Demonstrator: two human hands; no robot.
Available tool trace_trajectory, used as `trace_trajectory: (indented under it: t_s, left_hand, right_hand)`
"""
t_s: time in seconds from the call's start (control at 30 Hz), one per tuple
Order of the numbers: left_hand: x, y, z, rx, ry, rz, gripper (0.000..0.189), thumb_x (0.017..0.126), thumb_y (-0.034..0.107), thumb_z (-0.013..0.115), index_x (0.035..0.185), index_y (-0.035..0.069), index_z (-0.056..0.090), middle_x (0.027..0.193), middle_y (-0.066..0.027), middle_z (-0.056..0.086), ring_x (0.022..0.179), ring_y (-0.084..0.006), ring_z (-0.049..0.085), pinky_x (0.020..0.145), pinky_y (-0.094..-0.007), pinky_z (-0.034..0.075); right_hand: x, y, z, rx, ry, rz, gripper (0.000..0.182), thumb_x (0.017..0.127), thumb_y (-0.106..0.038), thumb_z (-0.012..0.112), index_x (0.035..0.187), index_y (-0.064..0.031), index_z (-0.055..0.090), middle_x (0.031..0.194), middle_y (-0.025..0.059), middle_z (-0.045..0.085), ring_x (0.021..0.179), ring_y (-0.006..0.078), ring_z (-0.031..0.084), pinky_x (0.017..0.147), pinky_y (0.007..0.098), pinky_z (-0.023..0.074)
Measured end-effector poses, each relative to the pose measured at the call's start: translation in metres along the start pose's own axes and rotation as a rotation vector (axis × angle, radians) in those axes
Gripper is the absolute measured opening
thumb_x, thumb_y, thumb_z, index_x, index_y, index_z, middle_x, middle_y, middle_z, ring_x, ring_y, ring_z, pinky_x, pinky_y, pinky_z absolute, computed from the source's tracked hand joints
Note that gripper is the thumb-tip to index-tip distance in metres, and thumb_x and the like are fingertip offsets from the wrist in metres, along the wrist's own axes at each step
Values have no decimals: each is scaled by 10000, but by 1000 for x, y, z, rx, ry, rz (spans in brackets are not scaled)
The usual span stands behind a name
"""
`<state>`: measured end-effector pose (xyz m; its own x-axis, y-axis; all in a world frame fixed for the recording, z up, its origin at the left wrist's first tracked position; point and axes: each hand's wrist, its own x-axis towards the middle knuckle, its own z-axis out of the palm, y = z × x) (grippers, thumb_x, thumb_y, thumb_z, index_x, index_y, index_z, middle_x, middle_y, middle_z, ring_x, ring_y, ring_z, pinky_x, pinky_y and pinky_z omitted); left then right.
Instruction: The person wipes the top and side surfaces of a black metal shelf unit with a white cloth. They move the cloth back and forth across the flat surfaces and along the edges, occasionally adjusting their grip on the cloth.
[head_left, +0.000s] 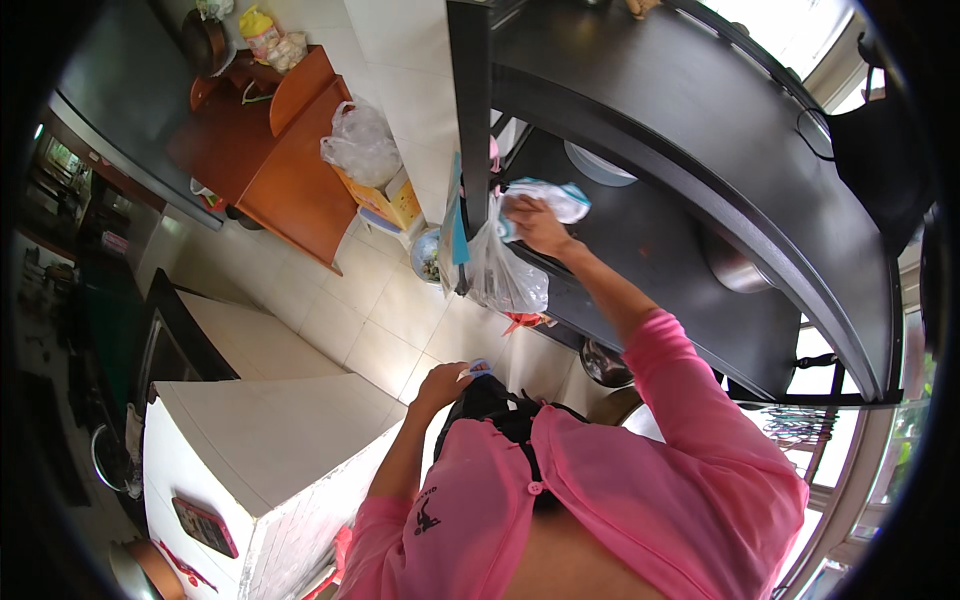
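Observation:
My right hand (536, 225) presses on a white cloth with blue edging (555, 198), which lies at the left end of a black shelf (645, 255). The fingers rest over the cloth's near part. Just below that hand, a clear plastic bag (502, 274) hangs from the black rack's post (475, 112). My left hand (444, 384) is low beside my body, near the black clothing at my waist; whether its fingers hold anything cannot be made out. A pale basin (600, 163) and a steel pot (739, 270) stand on the same shelf, partly hidden by the upper board.
The rack's upper board (675, 97) curves above the shelf. A metal bowl (604, 364) is low beside the rack. Left are a white-topped counter (277, 420) with a phone (204, 527), an orange-brown wooden cabinet (300, 172), and a bin (427, 256) on the tiled floor.

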<state>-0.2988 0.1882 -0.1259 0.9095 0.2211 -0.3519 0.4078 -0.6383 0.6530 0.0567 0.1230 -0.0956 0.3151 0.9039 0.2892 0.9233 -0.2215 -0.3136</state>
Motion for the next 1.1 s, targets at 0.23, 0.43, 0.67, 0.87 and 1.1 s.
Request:
trace_trajectory:
  t_s: [0.23, 0.43, 0.67, 0.87, 1.1]
  left_hand:
    - [-8, 11, 16, 17, 68, 26, 351, 835, 329, 610, 1087, 85, 635, 1002, -146, 655, 860, -299, 633, 768, -378, 499]
    - [-3, 52, 19, 18, -24, 26, 354, 846, 314, 589, 1106, 77, 622, 1065, -139, 639, 941, -309, 611, 828, -378, 479]
    - [-11, 62, 39, -16, 65, 67, 243, 841, 264, 534, 989, 85, 604, 938, -160, 632, 891, -360, 582, 766, -424, 464]
    - [-24, 47, 42, 11, 54, -16, 303, 825, 258, 574, 1095, 125, 605, 980, -147, 642, 913, -347, 593, 801, -415, 470]
    - [-18, 37, 54, -76, 84, -71, 308, 822, 269, 581, 1067, 84, 608, 971, -156, 640, 920, -345, 594, 793, -415, 475]
  right_hand:
    - [-49, -13, -28, -4, -16, 137, 398, 818, -146, 524, 1216, -145, 547, 1338, 38, 463, 1268, 271, 383, 1062, 413, 293]
    - [-152, 44, -88, 1058, 259, 791, 313, 888, -92, 466, 1186, -43, 544, 1277, 123, 509, 1143, 240, 514, 934, 337, 452]
    - [-126, 150, -123, 1742, 1022, 936, 183, 897, -209, 510, 1026, -99, 579, 1012, 37, 611, 948, 221, 574, 825, 397, 458]
    - [-66, 126, -125, 1736, 866, 611, 233, 843, -321, 625, 998, -148, 637, 987, -6, 631, 946, 154, 563, 796, 312, 453]
    - [-113, 84, -163, 984, 883, 660, 326, 878, -205, 587, 1163, -49, 567, 1044, 7, 607, 975, 130, 541, 825, 301, 444]
